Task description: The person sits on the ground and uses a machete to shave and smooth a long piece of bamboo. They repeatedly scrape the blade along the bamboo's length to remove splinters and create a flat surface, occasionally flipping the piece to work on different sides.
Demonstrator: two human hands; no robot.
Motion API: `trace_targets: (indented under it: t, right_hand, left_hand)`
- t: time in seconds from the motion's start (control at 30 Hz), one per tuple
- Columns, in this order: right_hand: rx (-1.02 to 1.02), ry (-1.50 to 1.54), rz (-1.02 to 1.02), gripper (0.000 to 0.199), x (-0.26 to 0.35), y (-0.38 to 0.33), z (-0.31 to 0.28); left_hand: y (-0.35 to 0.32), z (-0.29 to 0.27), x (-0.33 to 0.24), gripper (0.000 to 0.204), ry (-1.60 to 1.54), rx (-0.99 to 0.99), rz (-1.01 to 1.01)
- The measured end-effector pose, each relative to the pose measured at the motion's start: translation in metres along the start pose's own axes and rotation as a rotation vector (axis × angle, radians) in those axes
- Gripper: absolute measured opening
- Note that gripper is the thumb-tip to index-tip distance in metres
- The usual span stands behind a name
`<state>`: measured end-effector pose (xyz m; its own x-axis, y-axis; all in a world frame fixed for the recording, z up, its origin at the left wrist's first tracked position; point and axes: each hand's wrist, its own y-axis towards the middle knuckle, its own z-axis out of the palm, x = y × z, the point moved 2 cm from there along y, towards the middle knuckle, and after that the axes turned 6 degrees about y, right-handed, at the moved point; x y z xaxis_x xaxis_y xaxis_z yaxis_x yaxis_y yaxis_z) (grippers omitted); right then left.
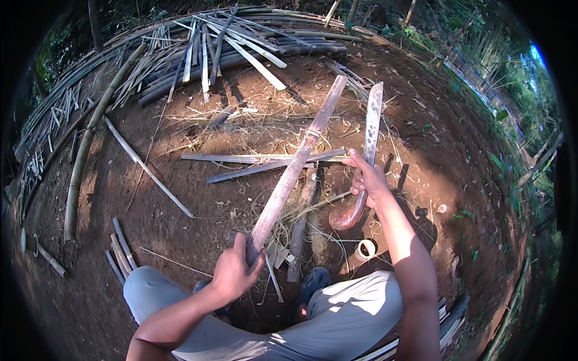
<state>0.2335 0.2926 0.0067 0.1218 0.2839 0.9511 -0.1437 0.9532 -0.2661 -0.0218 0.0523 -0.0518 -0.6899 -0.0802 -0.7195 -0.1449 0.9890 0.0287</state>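
Observation:
My left hand (233, 272) is closed around the lower end of a split bamboo strip (288, 170), which slants up and away to the right and has a node ring partway along. In my right hand (369, 178) is a machete (372, 117), held by its curved brown wooden handle with the spotted blade pointing up and away. Blade and bamboo strip are apart, the machete to the right. Below them, thin shavings and bamboo scraps (278, 251) lie on the ground between my feet. A short cut bamboo ring (365, 249) stands below the machete handle.
Several split strips (250, 53) are heaped on dark poles at the far side. Bamboo slats (259, 168) lie crosswise beyond my hands. A long pole (99, 129) and a thin stick (147, 165) rest at left. More strips (448, 325) lie by my right leg.

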Motion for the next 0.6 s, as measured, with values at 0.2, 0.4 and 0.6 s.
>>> trace_targets:
  t: [0.2, 0.4, 0.6]
  right_hand:
    - [0.117, 0.092, -0.029, 0.031, 0.000, -0.014, 0.046]
    - [0.224, 0.237, 0.031, 0.025, 0.009, -0.025, 0.063]
    - [0.310, 0.057, -0.031, 0.030, 0.007, -0.038, 0.074]
  left_hand:
    - [-0.006, 0.016, -0.003, 0.040, 0.137, 0.090, 0.053]
    - [0.006, 0.009, -0.006, 0.046, -0.512, 0.266, -0.057]
    - [0.009, 0.012, -0.004, 0.034, -1.008, 0.704, -0.402]
